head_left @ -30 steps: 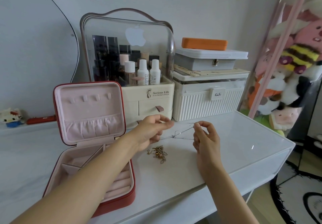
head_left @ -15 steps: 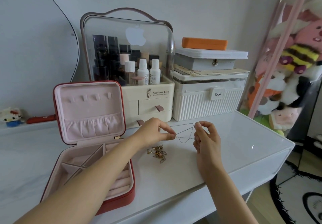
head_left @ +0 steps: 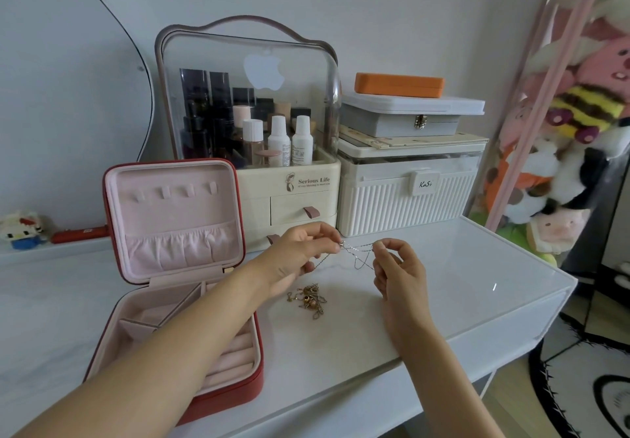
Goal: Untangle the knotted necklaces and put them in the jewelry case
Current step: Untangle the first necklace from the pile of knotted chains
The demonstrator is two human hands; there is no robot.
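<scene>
Silver chain (head_left: 356, 256) pinched between fingers of left hand (head_left: 300, 258) and right hand (head_left: 397, 272), held above tabletop (head_left: 460, 287), gold tangle (head_left: 308, 299) lain beneath, open jewelry case (head_left: 177, 267) set at left.

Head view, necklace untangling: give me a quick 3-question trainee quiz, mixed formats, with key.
1. True or false: the silver chain lies flat on the white tabletop.
2. Multiple choice: where is the gold tangle? A) inside the red jewelry case B) on the tabletop, below the hands C) in the right hand
3. Fill in: the jewelry case's lid is ____.

Key
1. False: the left hand and the right hand each pinch it and hold it strung between them above the surface.
2. B
3. open, standing upright with its pink lining showing.
</scene>
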